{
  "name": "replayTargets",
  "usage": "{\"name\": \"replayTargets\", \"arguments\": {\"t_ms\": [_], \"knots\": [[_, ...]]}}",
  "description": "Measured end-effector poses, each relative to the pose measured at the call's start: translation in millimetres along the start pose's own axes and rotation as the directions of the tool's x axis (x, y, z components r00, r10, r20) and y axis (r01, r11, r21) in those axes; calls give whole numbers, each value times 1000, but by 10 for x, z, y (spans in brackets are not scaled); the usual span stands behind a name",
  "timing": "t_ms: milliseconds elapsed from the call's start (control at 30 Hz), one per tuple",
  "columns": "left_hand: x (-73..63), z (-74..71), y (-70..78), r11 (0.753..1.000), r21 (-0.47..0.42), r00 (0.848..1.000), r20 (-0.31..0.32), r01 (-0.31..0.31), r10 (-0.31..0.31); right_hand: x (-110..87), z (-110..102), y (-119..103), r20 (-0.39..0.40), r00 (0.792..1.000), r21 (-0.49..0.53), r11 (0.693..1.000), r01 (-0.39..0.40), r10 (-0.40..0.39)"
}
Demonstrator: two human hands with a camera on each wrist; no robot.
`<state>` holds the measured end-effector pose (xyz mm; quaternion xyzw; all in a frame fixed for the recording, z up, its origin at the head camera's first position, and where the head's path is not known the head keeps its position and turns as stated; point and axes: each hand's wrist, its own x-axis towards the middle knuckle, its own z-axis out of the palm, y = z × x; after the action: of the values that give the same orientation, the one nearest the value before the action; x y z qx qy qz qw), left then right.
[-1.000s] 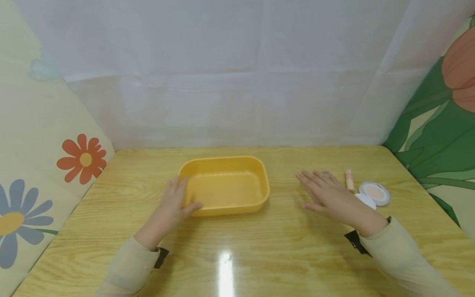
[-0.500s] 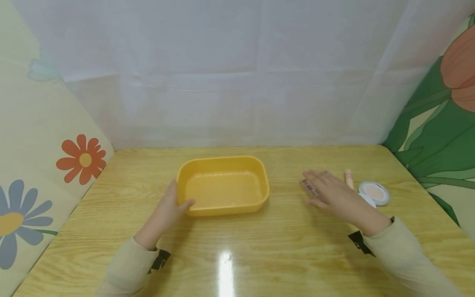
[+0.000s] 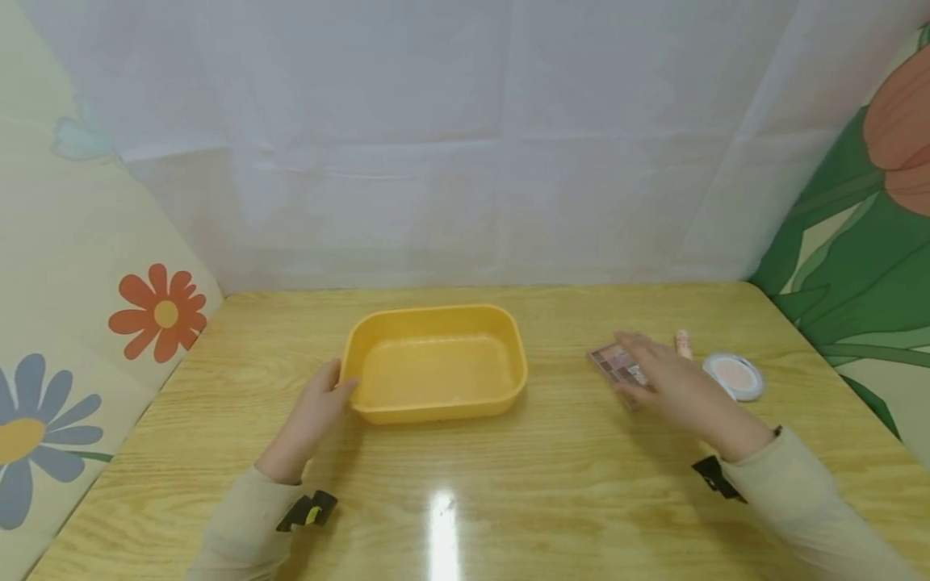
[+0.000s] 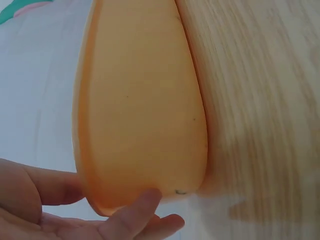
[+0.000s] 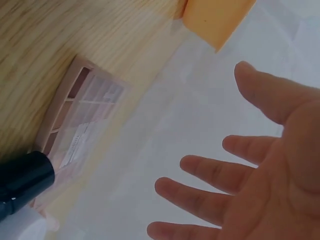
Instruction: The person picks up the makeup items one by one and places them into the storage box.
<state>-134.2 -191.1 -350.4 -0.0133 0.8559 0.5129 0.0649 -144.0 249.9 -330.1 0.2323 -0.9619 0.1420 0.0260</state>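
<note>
Beneath our right hand [image 3: 672,387] lies a makeup palette [image 3: 610,361], flat on the table and turned at a slant. It is a thin rectangle with a dusty pink frame, divided into small square colours: browns, mauves and soft pinks, under a see-through cover with pale lettering. Our right hand hides its far right part in the head view. In the right wrist view the fingers are straight and well spread, with a visible gap between them and the palette.

Between our two hands, closer to the left, sits a yellow basin [image 3: 439,371], oblong with rounded corners and smooth, low walls. Our left hand [image 3: 312,411] is at its left end, thumb and fingers wide apart about the corner and loosely extended, the thumb at the rim. We cannot tell how firmly it presses.

Just past our right hand stands or lies a short peach stick [image 3: 683,345], and beside it a round powder compact [image 3: 735,375], pale and partly covered by the hand. A black tube [image 5: 25,177] shows next to the palette in the right wrist view, cut off by the frame.

Under everything is a wood-grain table [image 3: 508,484]. Beyond both hands hangs a white cloth [image 3: 378,161]; outside our left hand is a red flower print [image 3: 158,313].
</note>
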Motion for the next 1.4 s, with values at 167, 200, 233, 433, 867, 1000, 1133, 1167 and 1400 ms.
{"name": "replayTargets", "arguments": {"t_ms": [167, 200, 233, 433, 867, 1000, 1133, 1167, 1400], "knots": [[8, 8, -28, 996, -86, 1000, 25, 12, -10, -2, 11, 61, 5, 999, 49, 997, -51, 51], [12, 10, -29, 995, -97, 999, 28, 20, -18, 1, 17, 77, 11, 998, 62, 996, -60, 60], [12, 12, -28, 993, -111, 999, 29, 35, -31, 6, 23, 93, 15, 998, 68, 995, -67, 66], [36, 28, -23, 983, -155, 995, 25, 95, -92, 27, 58, 197, 57, 991, 134, 983, -128, 122], [35, 27, -28, 973, -182, 989, 48, 145, -138, 16, 118, 384, 123, 972, 184, 958, -221, 201], [41, 21, -36, 968, -211, 990, 60, 135, -124, 34, 127, 440, 139, 968, 189, 954, -233, 209], [24, 8, -47, 967, -227, 991, 84, 116, -99, 55, 136, 473, 159, 963, 178, 953, -247, 219], [19, 4, -49, 967, -228, 991, 92, 112, -93, 60, 136, 476, 165, 961, 173, 953, -250, 223], [12, 7, -40, 962, -249, 990, 109, 115, -90, 113, 145, 497, 203, 952, 188, 945, -267, 229]]}}
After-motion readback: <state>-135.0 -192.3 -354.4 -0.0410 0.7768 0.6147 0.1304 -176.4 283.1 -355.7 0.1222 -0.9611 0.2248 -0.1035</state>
